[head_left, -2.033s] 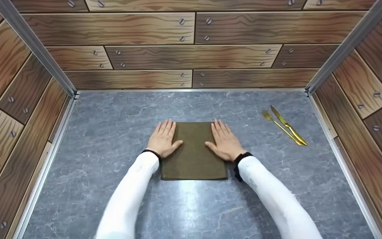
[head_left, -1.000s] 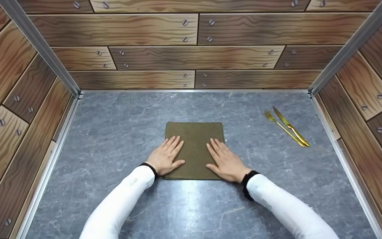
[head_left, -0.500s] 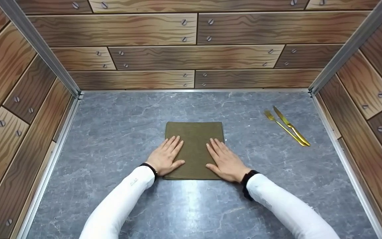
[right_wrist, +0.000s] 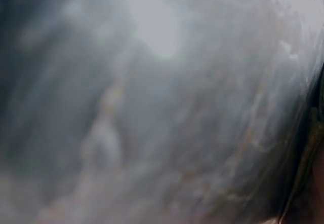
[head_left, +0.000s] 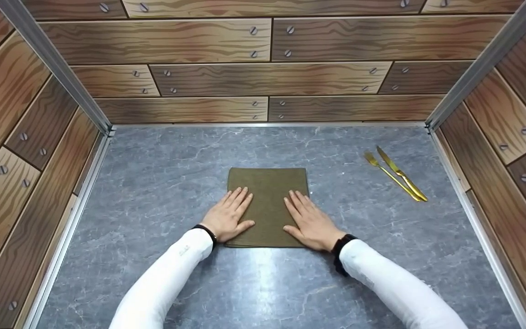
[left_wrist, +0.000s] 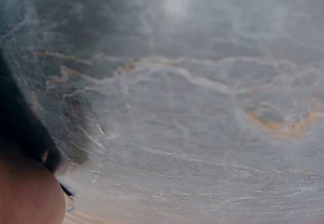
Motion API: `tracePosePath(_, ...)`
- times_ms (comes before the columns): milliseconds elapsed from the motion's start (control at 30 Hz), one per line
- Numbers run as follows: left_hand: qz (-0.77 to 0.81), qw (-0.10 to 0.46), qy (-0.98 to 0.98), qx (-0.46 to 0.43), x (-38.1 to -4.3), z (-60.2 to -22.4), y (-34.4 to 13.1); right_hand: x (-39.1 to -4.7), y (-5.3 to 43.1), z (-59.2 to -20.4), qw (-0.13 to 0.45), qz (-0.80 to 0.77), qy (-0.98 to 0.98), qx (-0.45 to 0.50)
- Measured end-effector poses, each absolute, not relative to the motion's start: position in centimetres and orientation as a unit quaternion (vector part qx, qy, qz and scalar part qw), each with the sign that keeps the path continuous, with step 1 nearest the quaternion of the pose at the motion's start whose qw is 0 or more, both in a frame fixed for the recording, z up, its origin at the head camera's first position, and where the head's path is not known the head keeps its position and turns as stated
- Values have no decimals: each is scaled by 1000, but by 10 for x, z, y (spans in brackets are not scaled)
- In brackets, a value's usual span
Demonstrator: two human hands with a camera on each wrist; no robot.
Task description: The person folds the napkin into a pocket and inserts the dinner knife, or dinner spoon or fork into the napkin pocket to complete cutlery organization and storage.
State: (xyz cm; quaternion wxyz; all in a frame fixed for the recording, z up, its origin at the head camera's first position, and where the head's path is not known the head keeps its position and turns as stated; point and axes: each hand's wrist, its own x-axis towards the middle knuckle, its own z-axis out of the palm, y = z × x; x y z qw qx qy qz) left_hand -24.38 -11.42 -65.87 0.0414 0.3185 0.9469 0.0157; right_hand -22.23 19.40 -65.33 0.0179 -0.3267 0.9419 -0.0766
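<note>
A folded olive-brown cloth [head_left: 270, 201] lies flat in the middle of the grey marbled tabletop, its near edge showing stacked layers. My left hand [head_left: 228, 215] rests on its left side with straight, slightly spread fingers, the thumb pointing inward. On the right side my right hand [head_left: 312, 222] lies the same way, palm down. Neither hand grips anything. The left wrist view shows mostly tabletop, with a bit of the left hand [left_wrist: 30, 196] at the lower left corner. In the blurred right wrist view, a dark edge of the cloth [right_wrist: 304, 165] appears at the right.
Toward the back right, a gold fork [head_left: 391, 177] and a gold knife [head_left: 401, 173] lie side by side at a slant. Wood-patterned panels [head_left: 208, 41] wall the table [head_left: 153, 160] at the back and both sides, with metal rails along the edges.
Between two seconds and one second ago, both hands slid from the cloth's far corners toward its near part. Since then hands, cloth and cutlery have stayed in place.
</note>
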Motion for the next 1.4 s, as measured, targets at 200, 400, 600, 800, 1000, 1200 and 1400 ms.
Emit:
tracePosePath(200,18,38,947,317,-243,-660,-115,-222,194,-651,33,-71,943,-323)
tracePosePath(400,9,41,948,315,-242,-659,-114,-223,194,-652,36,-74,943,-323)
tracePosePath(600,6,45,949,313,-243,-660,-114,-223,194,-653,36,-78,942,-325)
tracePosePath(800,7,45,948,314,-243,-660,-115,-222,193,-651,32,-75,942,-325)
tracePosePath(1000,12,36,947,319,-243,-660,-115,-222,193,-649,29,-67,943,-323)
tracePosePath(1200,18,43,947,318,-243,-659,-115,-222,193,-652,25,-76,943,-324)
tracePosePath(1400,21,48,947,316,-243,-658,-115,-223,194,-655,30,-76,944,-321)
